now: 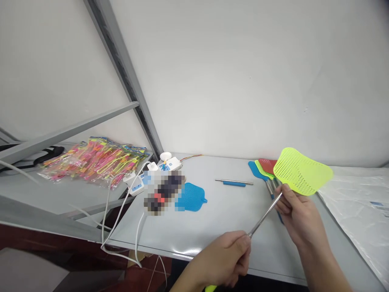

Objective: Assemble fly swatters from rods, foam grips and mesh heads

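Note:
A yellow-green fly swatter [302, 172] with a perforated head and a metal telescopic rod is held in both hands above the table. My right hand [299, 211] pinches it where the rod meets the head. Lower down, my left hand [226, 255] is wrapped round the handle end, and a bit of yellow-green shows below that fist. Behind my right hand lie several finished-looking swatters with blue, green and red heads [267, 165]. A loose blue swatter head [194, 197] rests flat at the left. Between them lies a metal rod with a blue handle [234, 183].
White power strips [136, 184] with cables stand at the table's left edge, beside a pixelated dark object [164, 192]. Packaged colourful items [100, 160] are heaped on the left-hand surface. A white plastic sheet [361, 202] covers the right side. A grey metal frame post [121, 69] rises at left.

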A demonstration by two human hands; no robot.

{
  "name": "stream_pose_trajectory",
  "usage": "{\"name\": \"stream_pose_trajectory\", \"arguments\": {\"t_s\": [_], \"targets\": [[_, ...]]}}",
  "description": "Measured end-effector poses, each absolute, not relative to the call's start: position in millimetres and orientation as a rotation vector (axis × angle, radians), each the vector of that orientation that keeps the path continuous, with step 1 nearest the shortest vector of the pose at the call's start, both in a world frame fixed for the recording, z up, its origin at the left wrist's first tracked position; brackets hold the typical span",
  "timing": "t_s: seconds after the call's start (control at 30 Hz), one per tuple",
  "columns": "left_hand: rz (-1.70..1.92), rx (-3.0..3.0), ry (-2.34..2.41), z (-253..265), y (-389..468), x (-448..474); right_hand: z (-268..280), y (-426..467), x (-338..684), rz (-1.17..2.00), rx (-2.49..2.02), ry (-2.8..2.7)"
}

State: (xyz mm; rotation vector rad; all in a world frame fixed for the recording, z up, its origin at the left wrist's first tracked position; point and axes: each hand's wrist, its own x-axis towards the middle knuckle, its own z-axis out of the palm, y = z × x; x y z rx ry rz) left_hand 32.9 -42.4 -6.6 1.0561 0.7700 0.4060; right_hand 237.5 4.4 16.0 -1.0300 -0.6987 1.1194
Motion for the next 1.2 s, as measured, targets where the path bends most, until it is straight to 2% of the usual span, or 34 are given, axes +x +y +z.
{"name": "stream_pose_trajectory", "arguments": {"t_s": [0.27,0.47,0.9,1.07,1.2], "targets": [[0.502,0.968,0.682,-7.2,-41.1,43.8,-0.6,-11.7,212.1,1.328,-1.139,-0.92],[0.461,0.999,0.734,-14.8,-39.5,41.6,-1.4,-12.6,217.3,1.274,-1.225,-1.044],[0.414,1.031,0.762,2.0,-27.1,45.3,15.0,7.4,235.5,1.077,-1.093,-0.887],[0.43,1.027,0.737,2.6,-19.9,60.0,0.9,-14.7,222.8,1.296,-1.209,-1.133],[0.378,1.035,0.722,-0.2,-18.7,65.7,1.2,-10.3,239.6,1.193,-1.22,-1.033]]}}
